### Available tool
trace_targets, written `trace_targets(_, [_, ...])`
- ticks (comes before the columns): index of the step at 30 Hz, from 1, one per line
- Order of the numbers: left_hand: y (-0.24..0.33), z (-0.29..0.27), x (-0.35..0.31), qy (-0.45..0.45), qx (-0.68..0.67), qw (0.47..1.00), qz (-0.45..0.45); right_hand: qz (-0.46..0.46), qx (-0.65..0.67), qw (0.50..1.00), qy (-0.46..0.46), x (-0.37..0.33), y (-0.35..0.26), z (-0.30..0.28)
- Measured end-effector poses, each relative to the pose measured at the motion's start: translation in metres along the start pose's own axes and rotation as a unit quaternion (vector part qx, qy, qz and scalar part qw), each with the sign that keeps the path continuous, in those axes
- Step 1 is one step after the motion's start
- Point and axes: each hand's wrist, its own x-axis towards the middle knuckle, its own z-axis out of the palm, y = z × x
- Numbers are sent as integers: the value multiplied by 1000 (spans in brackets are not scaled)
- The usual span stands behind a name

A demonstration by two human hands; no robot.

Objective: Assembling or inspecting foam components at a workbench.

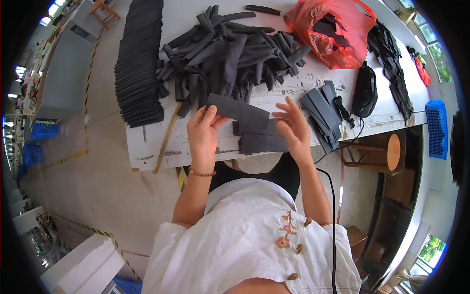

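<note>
A flat dark grey fabric strip [240,111] is pinched at its left end between the thumb and fingers of my left hand [203,128]. It is raised above the table's front edge. My right hand [293,128] is beside the strip's right end, fingers apart and holding nothing. Beneath the held piece, a few more dark strips [264,143] lie flat at the table edge, partly covered by it and by my right hand. Beyond my hands spreads a loose heap of curled dark strips [230,54].
A long row of stacked dark pieces [138,68] lines the table's left side. A wooden stick [168,137] lies near it. To the right are a red plastic bag [338,34], a fanned pile of strips [323,110], a black pouch [364,90] and a black cable [333,196]. A wooden stool [393,152] stands below.
</note>
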Motion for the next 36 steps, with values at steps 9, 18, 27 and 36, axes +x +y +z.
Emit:
trace_targets(9, [2,7,-4,16,5,1000,24,259,180,948,46,1,17,-15])
trace_targets(18, [15,-54,27,128,229,950,172,304,115,946,-10,-23,59,-45])
trace_targets(27, [-49,-7,-44,-301,553,648,429,326,169,929,42,-18,66,-49])
trace_targets(36, [-79,-5,-42,-337,637,586,372,311,184,929,83,-22,70,-50])
